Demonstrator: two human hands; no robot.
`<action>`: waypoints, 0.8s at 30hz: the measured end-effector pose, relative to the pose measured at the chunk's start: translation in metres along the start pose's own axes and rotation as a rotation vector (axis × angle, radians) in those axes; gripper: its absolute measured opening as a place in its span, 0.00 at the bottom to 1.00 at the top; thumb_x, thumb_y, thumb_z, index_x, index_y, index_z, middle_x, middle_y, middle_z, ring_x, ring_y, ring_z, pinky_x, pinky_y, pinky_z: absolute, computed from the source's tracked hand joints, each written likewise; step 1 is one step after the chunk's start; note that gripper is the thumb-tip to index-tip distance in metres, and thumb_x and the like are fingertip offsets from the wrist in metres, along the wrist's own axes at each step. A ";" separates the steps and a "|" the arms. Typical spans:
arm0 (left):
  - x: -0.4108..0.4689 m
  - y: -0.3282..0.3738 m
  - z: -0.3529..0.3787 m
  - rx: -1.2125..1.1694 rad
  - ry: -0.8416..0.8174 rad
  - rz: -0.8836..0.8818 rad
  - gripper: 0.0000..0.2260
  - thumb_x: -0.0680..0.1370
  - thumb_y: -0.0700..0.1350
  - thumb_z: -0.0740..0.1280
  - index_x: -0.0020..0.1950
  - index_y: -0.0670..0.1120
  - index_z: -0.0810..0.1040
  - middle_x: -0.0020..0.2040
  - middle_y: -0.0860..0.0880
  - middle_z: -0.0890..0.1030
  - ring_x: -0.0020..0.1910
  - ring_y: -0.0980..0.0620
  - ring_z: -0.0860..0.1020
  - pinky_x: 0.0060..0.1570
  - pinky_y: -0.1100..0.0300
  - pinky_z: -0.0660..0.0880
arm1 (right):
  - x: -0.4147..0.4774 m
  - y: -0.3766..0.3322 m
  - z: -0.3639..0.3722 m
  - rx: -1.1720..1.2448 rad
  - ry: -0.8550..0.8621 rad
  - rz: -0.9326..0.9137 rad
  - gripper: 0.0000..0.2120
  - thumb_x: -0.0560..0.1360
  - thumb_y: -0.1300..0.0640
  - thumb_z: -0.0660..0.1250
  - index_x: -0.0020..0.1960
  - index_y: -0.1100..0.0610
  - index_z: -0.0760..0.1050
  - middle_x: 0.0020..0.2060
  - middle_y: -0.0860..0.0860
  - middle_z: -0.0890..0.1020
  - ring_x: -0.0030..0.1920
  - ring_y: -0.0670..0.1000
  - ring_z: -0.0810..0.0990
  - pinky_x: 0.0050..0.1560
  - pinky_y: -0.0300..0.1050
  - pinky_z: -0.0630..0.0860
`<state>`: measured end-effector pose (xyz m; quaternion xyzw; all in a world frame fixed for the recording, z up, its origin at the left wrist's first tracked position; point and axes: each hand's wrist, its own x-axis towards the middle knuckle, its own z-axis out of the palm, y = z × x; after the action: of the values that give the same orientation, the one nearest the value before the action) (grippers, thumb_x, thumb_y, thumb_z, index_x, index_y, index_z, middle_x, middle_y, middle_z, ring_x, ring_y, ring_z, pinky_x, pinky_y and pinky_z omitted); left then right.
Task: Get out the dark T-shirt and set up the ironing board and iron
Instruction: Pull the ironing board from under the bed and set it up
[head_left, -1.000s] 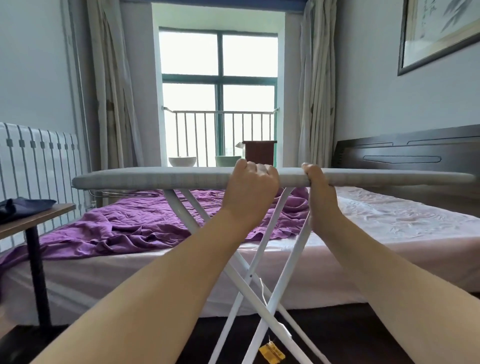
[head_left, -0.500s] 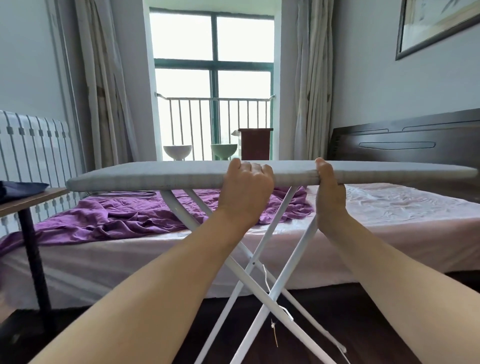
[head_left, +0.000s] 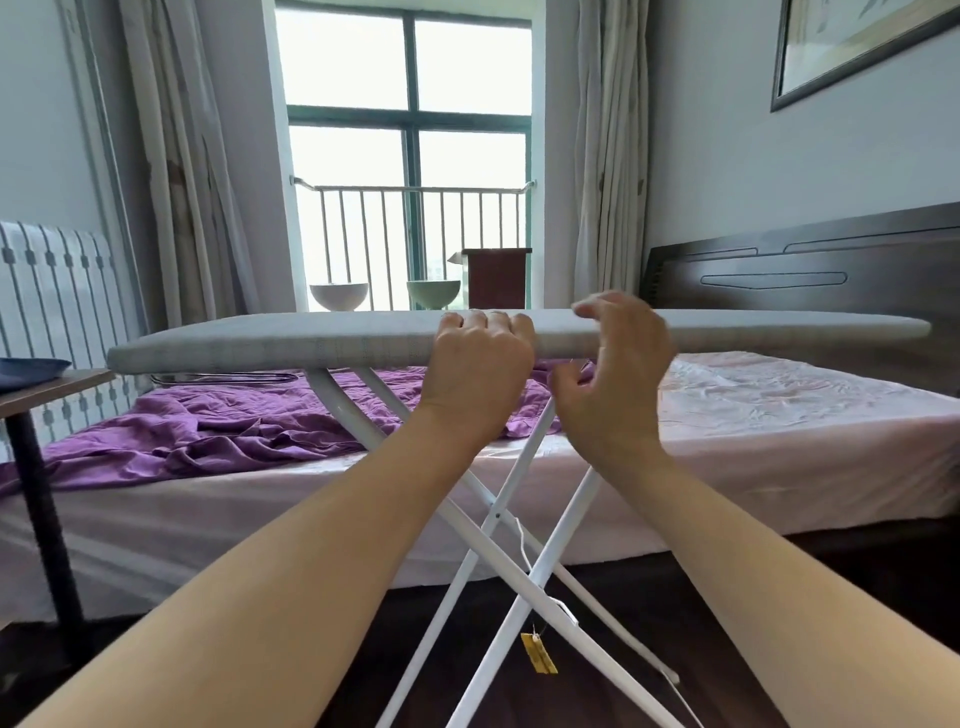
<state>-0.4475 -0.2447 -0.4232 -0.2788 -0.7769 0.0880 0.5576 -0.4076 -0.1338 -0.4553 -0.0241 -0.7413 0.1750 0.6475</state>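
The grey-covered ironing board (head_left: 270, 340) stands unfolded on crossed white legs (head_left: 498, 561) in front of the bed. My left hand (head_left: 478, 364) grips its near edge around the middle, fingers curled over the top. My right hand (head_left: 615, 374) hovers just off the edge to the right, fingers spread and holding nothing. A dark blue folded garment (head_left: 28, 371) lies on a small wooden table (head_left: 57, 387) at the far left. No iron is in view.
A bed (head_left: 779, 431) with a crumpled purple sheet (head_left: 208, 436) lies right behind the board. A white radiator (head_left: 57, 291) lines the left wall. Two bowls (head_left: 384, 295) sit on the window sill. A yellow tag (head_left: 539, 653) hangs from the legs over the dark floor.
My right hand has let go of the board's edge and opened just beside it. The left hand keeps its grip. The view has tilted down slightly.
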 end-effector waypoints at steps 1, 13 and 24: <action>-0.001 -0.002 -0.001 0.008 0.002 0.014 0.10 0.60 0.40 0.72 0.40 0.45 0.81 0.31 0.47 0.83 0.30 0.48 0.82 0.35 0.59 0.77 | 0.001 0.002 0.003 -0.054 -0.091 -0.078 0.21 0.62 0.61 0.65 0.55 0.60 0.75 0.54 0.54 0.80 0.58 0.56 0.75 0.64 0.50 0.64; -0.011 -0.033 0.003 0.088 -0.024 0.018 0.10 0.61 0.43 0.76 0.39 0.44 0.81 0.29 0.47 0.82 0.27 0.48 0.80 0.29 0.61 0.75 | 0.016 0.010 0.007 -0.327 -0.164 -0.278 0.18 0.67 0.49 0.71 0.50 0.62 0.80 0.43 0.57 0.85 0.44 0.60 0.82 0.55 0.54 0.77; -0.016 -0.030 0.007 0.099 0.069 -0.052 0.11 0.59 0.41 0.77 0.37 0.44 0.79 0.30 0.46 0.82 0.29 0.48 0.81 0.32 0.60 0.76 | 0.010 0.013 0.016 -0.332 -0.100 -0.259 0.18 0.68 0.48 0.66 0.50 0.60 0.79 0.44 0.55 0.84 0.47 0.59 0.81 0.56 0.49 0.66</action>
<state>-0.4607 -0.2769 -0.4250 -0.2335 -0.7590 0.1023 0.5991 -0.4268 -0.1226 -0.4506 -0.0263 -0.7880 -0.0329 0.6143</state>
